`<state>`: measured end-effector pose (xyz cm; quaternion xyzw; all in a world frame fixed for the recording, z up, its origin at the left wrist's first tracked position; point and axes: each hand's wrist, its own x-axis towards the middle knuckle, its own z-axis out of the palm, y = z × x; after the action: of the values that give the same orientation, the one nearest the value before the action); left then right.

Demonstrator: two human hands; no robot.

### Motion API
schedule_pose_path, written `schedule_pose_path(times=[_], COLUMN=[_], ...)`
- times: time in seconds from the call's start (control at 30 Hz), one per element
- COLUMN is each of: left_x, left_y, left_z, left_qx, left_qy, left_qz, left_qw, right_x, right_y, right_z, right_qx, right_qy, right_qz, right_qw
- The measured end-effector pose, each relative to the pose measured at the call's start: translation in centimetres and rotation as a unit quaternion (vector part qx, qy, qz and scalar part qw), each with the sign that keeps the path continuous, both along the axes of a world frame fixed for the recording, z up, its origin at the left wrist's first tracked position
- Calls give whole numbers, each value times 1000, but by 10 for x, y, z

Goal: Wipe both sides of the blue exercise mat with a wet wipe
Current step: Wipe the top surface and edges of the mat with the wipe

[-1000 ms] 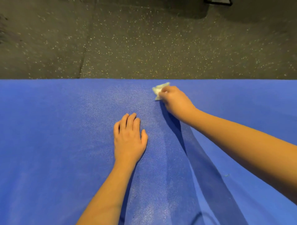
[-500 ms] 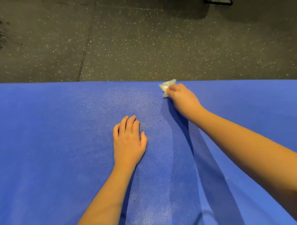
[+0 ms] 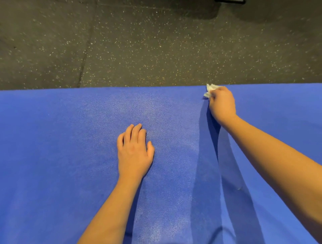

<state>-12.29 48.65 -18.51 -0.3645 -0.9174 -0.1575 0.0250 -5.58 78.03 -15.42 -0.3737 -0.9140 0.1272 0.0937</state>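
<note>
The blue exercise mat lies flat and fills the lower two thirds of the head view, its far edge running across the frame. My left hand rests palm down on the mat near the middle, fingers straight and together. My right hand reaches to the mat's far edge and grips a crumpled white wet wipe, pressing it on the mat there. Most of the wipe is hidden under my fingers. A paler sheen marks the mat between my hands.
Beyond the mat's far edge lies dark speckled rubber floor with a seam running up at the left. A dark object is cut off by the top edge.
My right hand has slid the wipe away from me and to the right, up to the mat's far edge. My left hand has stayed in place on the mat.
</note>
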Motion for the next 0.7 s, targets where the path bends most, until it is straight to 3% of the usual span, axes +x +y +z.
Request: schedule_pose_path(times=[0.07, 0.17, 0.2, 0.33, 0.37, 0.43, 0.5, 0.53, 0.57, 0.63, 0.7], left_x=[0, -1, -1, 0, 0, -1, -1, -1, -1, -1, -1], left_y=[0, 1, 1, 0, 0, 0, 0, 0, 0, 0, 0], left_z=[0, 1, 1, -1, -1, -1, -1, -1, 0, -1, -1], left_qx=[4, 8, 9, 15, 16, 19, 21, 21, 20, 19, 20], left_qy=[2, 2, 0, -12, -15, -17, -20, -23, -25, -26, -24], left_qz=[0, 0, 1, 1, 2, 3, 4, 3, 3, 3, 2], left_qw=[1000, 1000, 1000, 1000, 1000, 1000, 1000, 1000, 999, 999, 1000], right_x=[1, 18, 22, 30, 30, 35, 50, 55, 57, 58, 55], right_y=[-17, -33, -27, -9, -18, -49, -65, -62, -56, -46, -52], right_z=[-1, -5, -5, -11, -12, -13, -12, -10, -9, -11, -13], right_qx=[-1, 15, 22, -7, -4, 9, 35, 47, 53, 32, 10], right_qy=[24, -14, -18, 57, 74, 71, 20, 4, 7, 51, 90], right_qz=[60, 250, 255, 15, 16, 143, 298, 320, 297, 156, 60], right_qw=[998, 968, 967, 998, 997, 987, 954, 946, 953, 986, 994])
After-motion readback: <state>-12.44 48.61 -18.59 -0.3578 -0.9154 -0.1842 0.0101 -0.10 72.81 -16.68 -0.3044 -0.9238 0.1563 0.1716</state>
